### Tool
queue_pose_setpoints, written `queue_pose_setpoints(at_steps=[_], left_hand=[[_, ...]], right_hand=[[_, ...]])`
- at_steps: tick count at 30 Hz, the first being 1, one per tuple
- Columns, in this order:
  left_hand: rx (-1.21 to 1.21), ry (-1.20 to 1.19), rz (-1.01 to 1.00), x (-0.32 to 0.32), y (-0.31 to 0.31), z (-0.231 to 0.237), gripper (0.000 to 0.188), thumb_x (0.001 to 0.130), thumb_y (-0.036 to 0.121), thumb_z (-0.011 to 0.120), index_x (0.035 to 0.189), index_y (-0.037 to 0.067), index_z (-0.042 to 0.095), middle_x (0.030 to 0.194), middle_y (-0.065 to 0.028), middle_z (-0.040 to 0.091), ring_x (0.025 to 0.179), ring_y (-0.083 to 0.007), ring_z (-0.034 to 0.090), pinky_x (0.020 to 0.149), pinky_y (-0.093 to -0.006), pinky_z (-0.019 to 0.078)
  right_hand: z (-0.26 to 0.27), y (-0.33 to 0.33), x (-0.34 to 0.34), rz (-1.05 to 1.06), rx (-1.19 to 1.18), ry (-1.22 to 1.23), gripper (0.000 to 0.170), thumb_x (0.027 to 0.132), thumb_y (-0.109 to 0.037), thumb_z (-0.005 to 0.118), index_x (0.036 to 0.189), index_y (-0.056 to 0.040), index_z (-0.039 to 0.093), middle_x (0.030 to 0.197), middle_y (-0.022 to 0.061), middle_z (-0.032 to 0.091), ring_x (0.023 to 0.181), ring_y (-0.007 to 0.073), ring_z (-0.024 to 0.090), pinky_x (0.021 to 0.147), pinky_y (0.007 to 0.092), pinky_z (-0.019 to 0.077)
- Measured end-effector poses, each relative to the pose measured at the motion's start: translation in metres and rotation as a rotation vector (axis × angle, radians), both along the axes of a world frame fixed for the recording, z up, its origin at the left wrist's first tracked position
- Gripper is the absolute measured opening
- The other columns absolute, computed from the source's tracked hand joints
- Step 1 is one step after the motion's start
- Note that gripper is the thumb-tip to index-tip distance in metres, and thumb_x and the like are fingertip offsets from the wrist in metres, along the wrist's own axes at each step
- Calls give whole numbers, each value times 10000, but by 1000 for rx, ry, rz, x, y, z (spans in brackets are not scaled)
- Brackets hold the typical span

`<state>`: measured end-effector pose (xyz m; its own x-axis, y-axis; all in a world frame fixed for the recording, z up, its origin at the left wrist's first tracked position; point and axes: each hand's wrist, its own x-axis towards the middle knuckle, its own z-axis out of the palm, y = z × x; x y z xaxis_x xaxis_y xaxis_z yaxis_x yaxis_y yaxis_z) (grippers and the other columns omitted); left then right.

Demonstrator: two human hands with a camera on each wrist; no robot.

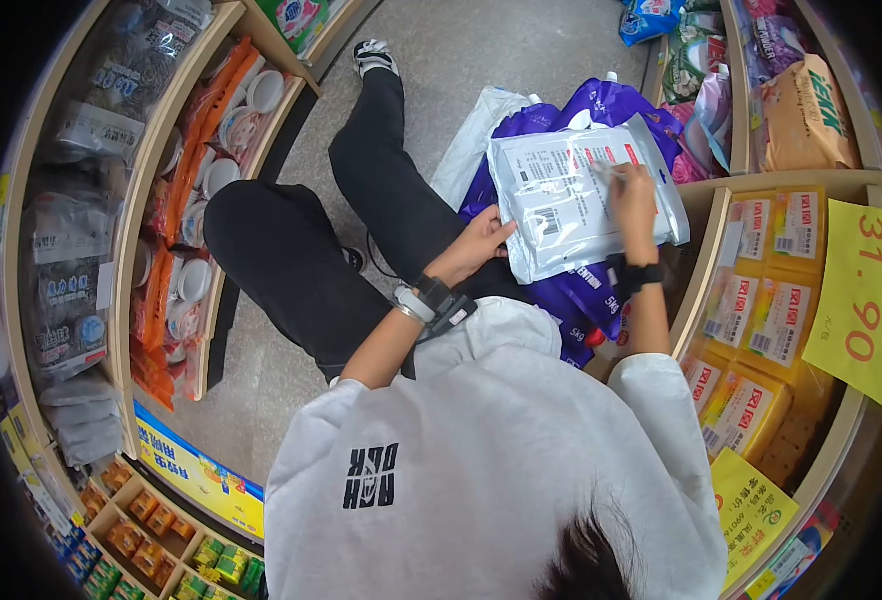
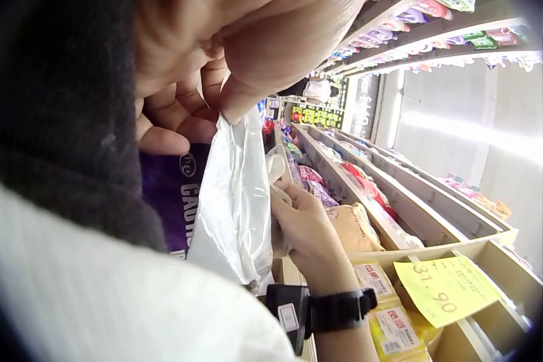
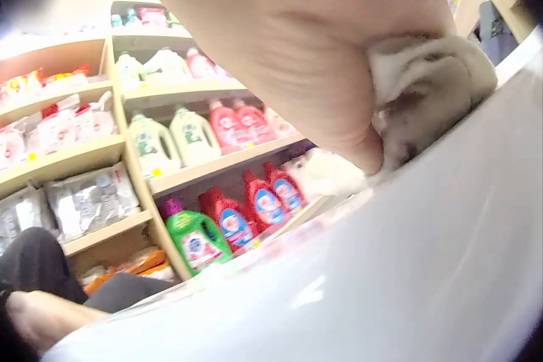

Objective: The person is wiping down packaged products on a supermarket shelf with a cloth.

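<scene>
A flat silvery-white package (image 1: 536,185) with printed text and a barcode lies over purple bags (image 1: 611,105) beside the person's legs. The left hand (image 1: 476,248) pinches the package's near left edge, the thumb on top; in the left wrist view, its other fingers curl behind the silvery edge. On the package's upper right part, the right hand (image 1: 635,205) grips a crumpled greyish-white cloth (image 3: 433,82) against the printed face. That cloth is mostly covered by the fingers in the head view.
Shelves with yellow-wrapped soap packs (image 1: 781,320) and a yellow price sign (image 1: 861,310) stand close on the right. On the left, shelves hold bagged goods (image 1: 61,280) and orange packs of white cups (image 1: 196,200). Detergent bottles (image 3: 225,213) line shelves in the right wrist view.
</scene>
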<state>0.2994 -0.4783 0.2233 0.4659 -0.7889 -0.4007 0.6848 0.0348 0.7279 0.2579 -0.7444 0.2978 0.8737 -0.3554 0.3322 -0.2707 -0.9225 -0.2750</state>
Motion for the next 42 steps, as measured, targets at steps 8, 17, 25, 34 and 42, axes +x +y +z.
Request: queue_pose_setpoints(at_steps=[8,17,25,34,42], left_hand=[[-85,-33,-34,1,1,-2,346,1000,216,507,1303,72,421,1141,-55,609,1021,-123,595,844,-305,497],[7,-123,-77,-1,1,-15,376,998,213,514,1339,94,410,1105,-40,619,951,-87,590,791,-267,490],[-45,-94,-83,0,0,-12,372,996,221,519,1334,102,421,1103,-27,619,940,-79,587,788,-253,478],[-30,-114,-81,0,-1,-11,368,1000,206,508,1334,85,417,1066,-34,625,912,-82,591,778,-261,486],[-20,-181,-58,-5,-1,-16,357,999,171,502,1316,32,415,1035,-59,634,876,-102,614,774,-265,507]], right_hand=[[-7,-31,-15,8,25,-10,138,761,8,635,898,1,626,913,194,585,894,395,567,801,465,453],[11,120,-4,375,304,94,162,754,43,617,913,17,597,943,205,570,938,385,562,845,433,450],[-12,-45,31,46,89,57,150,774,13,624,923,10,605,946,232,591,895,421,584,798,454,480],[-24,-20,46,251,90,120,128,777,-1,588,902,22,598,913,226,595,890,421,595,779,472,489],[5,90,70,493,46,340,167,808,-19,555,953,57,591,1025,218,589,956,363,615,797,429,527]])
